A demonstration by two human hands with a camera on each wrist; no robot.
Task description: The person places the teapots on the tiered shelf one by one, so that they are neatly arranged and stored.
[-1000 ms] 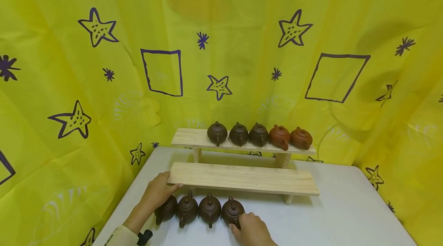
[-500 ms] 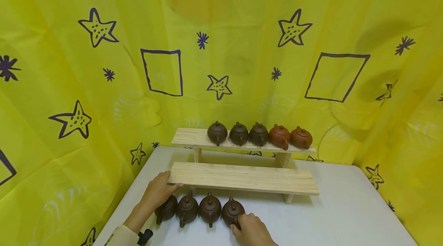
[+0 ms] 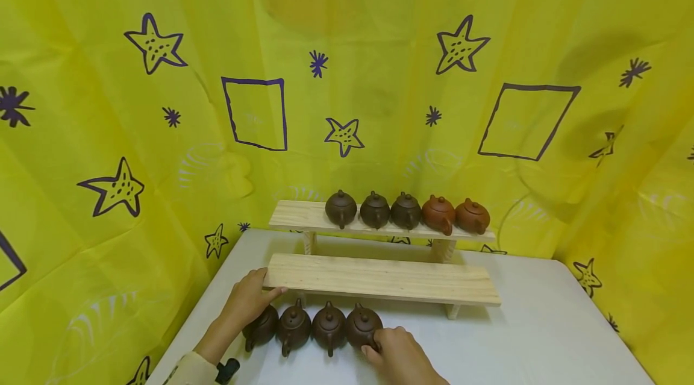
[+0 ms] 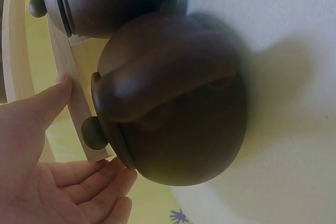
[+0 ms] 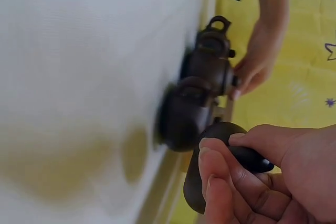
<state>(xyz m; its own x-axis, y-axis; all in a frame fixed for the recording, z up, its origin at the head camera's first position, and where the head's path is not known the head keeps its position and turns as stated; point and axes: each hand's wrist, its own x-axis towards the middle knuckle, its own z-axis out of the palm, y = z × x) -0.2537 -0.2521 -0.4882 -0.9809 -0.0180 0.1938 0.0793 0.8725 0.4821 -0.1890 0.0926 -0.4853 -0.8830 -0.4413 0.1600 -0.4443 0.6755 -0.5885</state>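
Note:
My right hand (image 3: 403,356) pinches the handle of the dark brown teapot (image 3: 362,323) at the right end of the front row. In the right wrist view, thumb and fingers close round that handle, and the teapot (image 5: 194,190) is partly hidden behind them. Three more dark brown teapots stand to its left, including one (image 3: 328,326) right beside it. My left hand (image 3: 248,299) grips the left end of the lower wooden shelf (image 3: 379,276), thumb along its front edge. Under that hand, the leftmost teapot (image 4: 178,114) shows its handle and lid knob in the left wrist view.
Behind, a higher wooden shelf (image 3: 297,214) bears dark brown teapots (image 3: 340,209) and two reddish ones (image 3: 438,212). Everything stands on a white table (image 3: 537,319). A yellow patterned curtain (image 3: 379,71) encloses the back and sides.
The teapot in my right hand has shifted slightly left and away from me, turning a little towards its neighbour. The right hand has turned with it. My left hand stays put.

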